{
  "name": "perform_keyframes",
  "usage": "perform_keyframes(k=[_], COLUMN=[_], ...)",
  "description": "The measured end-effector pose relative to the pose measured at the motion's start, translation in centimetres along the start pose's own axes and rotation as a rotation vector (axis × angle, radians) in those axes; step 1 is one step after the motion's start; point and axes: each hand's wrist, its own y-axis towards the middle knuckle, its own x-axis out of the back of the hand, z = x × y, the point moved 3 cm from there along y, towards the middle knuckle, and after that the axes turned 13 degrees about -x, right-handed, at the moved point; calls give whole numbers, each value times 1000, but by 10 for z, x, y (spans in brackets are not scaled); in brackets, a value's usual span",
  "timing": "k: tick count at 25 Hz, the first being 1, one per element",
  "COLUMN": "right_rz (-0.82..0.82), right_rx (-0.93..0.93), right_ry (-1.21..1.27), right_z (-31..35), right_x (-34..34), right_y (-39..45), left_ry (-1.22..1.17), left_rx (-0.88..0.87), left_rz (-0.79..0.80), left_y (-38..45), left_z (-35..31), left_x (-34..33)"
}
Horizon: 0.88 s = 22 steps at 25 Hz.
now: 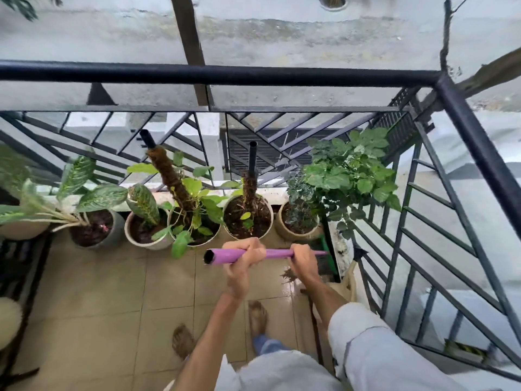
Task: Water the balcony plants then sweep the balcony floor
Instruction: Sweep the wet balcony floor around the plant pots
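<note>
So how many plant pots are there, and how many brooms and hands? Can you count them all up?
Plant pots: 6, at and; the one at the left edge is partly cut off.
Purple broom handle: 1
Hands gripping it: 2, left hand and right hand
Total: 9

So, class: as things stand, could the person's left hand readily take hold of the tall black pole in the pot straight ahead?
Probably not at once. The left hand grips the purple broom handle together with the right hand. The black pole stands unobstructed just beyond it, so releasing the handle would free the way.
</note>
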Motion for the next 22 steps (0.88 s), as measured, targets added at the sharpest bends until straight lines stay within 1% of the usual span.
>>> perform_keyframes(k=[1,3,6,10,13,15,18,20,22], right_rz=[-25,0,17,-17,83,93,50,72,134], right_rx=[-3,8,55,114,101,126,151,171,243], right_ry=[-12,13,7,166,223,244,286,319,368], right_z=[-10,-23,-2,49,93,116,154,201,246], right_x=[3,-3,-27,-56,-75,-86,-87,-87,-91], right_y=[6,15,5,-40,-77,-97,-121,-149,-174], left_ry=[40,105,183,216,173,191,222,245,297], left_rx=[4,32,71,63,77,33,-52,-76,-122], left_rz=[59,96,21,5,-65,-88,-112,-171,-154], left_y=[1,-2,-6,0,-9,-16,-11,-5,-2], left_z=[5,10,-1,-36,-69,-91,-131,-168,-196], left_x=[-8,-14,13,56,94,113,118,127,140])
